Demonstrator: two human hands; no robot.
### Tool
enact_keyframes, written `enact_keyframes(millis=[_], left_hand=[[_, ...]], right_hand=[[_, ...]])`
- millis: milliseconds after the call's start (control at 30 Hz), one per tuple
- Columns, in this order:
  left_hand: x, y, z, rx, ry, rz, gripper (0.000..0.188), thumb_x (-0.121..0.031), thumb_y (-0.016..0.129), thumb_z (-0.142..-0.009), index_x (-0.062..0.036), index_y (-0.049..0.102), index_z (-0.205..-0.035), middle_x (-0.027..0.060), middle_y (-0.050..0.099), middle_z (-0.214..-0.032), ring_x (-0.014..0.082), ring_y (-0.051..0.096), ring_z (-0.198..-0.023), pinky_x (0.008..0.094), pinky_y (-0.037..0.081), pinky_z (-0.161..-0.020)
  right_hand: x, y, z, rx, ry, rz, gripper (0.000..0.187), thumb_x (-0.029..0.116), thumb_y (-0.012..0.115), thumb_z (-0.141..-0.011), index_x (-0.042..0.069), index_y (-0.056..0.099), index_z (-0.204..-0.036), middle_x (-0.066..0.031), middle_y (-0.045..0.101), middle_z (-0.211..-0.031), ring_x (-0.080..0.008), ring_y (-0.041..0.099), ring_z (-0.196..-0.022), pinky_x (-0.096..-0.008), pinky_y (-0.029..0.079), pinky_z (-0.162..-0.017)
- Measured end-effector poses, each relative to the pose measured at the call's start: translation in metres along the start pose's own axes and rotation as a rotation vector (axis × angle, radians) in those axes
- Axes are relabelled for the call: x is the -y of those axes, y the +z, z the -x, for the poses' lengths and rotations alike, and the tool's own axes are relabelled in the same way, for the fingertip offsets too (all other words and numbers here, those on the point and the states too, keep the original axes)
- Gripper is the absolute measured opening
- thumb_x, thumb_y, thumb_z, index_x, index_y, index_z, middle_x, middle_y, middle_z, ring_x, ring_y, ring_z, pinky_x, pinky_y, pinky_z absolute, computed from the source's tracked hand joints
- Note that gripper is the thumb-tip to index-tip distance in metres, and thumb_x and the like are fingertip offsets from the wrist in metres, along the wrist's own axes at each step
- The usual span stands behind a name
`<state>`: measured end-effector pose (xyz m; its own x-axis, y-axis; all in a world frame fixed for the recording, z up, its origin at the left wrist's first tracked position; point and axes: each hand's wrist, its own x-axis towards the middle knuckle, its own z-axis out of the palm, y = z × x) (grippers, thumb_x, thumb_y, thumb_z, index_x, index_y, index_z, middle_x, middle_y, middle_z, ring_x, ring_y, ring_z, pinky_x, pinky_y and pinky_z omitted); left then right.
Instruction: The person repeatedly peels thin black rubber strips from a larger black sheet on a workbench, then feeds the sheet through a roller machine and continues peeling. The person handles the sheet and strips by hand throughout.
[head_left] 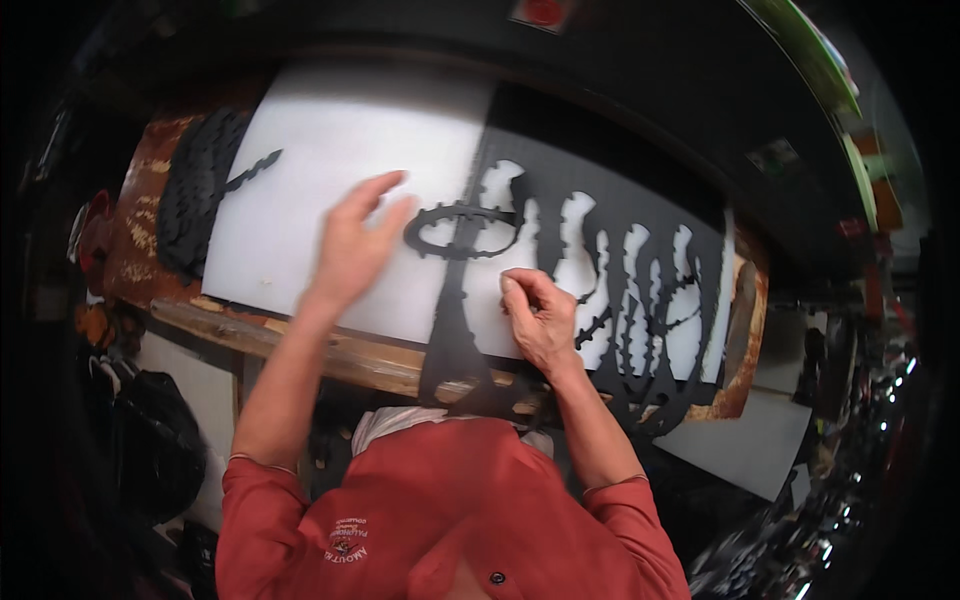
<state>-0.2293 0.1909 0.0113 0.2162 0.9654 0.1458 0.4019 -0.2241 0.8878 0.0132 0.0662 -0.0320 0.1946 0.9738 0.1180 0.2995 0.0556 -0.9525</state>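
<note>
In the head view, a white board [330, 200] is laid on a wooden bench [300, 340], and a black cut-out sheet [620, 300] with jagged openings is spread over its right part. The left hand [355, 245] is held above the board with the fingers open and spread, close to a black oval cut-out piece [462, 232]; whether it is touched cannot be told. The right hand [540, 318] is rested on the sheet with the fingers curled and pinched at its cut edge. A pile of black cut pieces [195, 200] is seen at the far left.
</note>
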Motion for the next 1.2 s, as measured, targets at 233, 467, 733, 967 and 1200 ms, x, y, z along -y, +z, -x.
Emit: enact_keyframes(millis=[233, 467, 733, 967, 1200], left_hand=[[-0.050, 0.164, -0.060, 0.223, 0.274, -0.383, 0.069, -0.042, 0.066, -0.105, 0.0028, 0.052, -0.155, 0.0295, 0.042, -0.165, 0.0454, 0.031, -0.159, 0.0543, 0.029, -0.129], [-0.026, 0.196, -0.051, 0.360, 0.352, -0.852, 0.083, -0.060, 0.057, -0.105, -0.0032, 0.041, -0.164, 0.0261, 0.029, -0.173, 0.0447, 0.024, -0.161, 0.0525, 0.021, -0.132], [-0.030, 0.141, 0.044, 0.385, 0.388, -0.829, 0.081, -0.043, 0.075, -0.099, -0.0034, 0.042, -0.162, 0.0271, 0.030, -0.172, 0.0471, 0.027, -0.160, 0.0561, 0.027, -0.129], [-0.047, 0.116, 0.107, 0.416, 0.326, -0.817, 0.083, -0.033, 0.083, -0.093, -0.0036, 0.043, -0.160, 0.0281, 0.030, -0.171, 0.0487, 0.029, -0.158, 0.0600, 0.027, -0.128], [-0.018, 0.089, 0.034, 0.167, 0.331, -0.691, 0.060, -0.018, 0.070, -0.103, -0.0049, 0.049, -0.158, 0.0203, 0.050, -0.162, 0.0391, 0.045, -0.153, 0.0490, 0.031, -0.130]], right_hand=[[-0.047, -0.223, -0.015, -0.459, -0.070, 0.842, 0.044, 0.025, 0.072, -0.100, -0.004, 0.066, -0.133, -0.0227, 0.064, -0.132, -0.0370, 0.061, -0.121, -0.0440, 0.050, -0.104], [-0.140, -0.269, 0.018, -0.342, 0.214, 1.046, 0.068, 0.048, 0.052, -0.110, -0.001, 0.050, -0.157, -0.0376, 0.031, -0.167, -0.0540, 0.029, -0.154, -0.0578, 0.020, -0.129], [-0.072, -0.220, 0.129, -0.264, 0.193, 1.005, 0.059, 0.032, 0.060, -0.107, -0.007, 0.054, -0.150, -0.0370, 0.039, -0.163, -0.0555, 0.035, -0.150, -0.0606, 0.025, -0.126], [-0.101, -0.373, 0.135, -0.531, 0.305, 1.030, 0.074, 0.037, 0.080, -0.094, -0.005, 0.054, -0.149, -0.0307, 0.046, -0.157, -0.0469, 0.043, -0.146, -0.0540, 0.035, -0.122], [-0.162, -0.443, 0.110, -0.439, 0.498, 0.821, 0.098, 0.053, 0.081, -0.090, -0.005, 0.044, -0.159, -0.0307, 0.032, -0.169, -0.0424, 0.034, -0.157, -0.0486, 0.028, -0.129]])
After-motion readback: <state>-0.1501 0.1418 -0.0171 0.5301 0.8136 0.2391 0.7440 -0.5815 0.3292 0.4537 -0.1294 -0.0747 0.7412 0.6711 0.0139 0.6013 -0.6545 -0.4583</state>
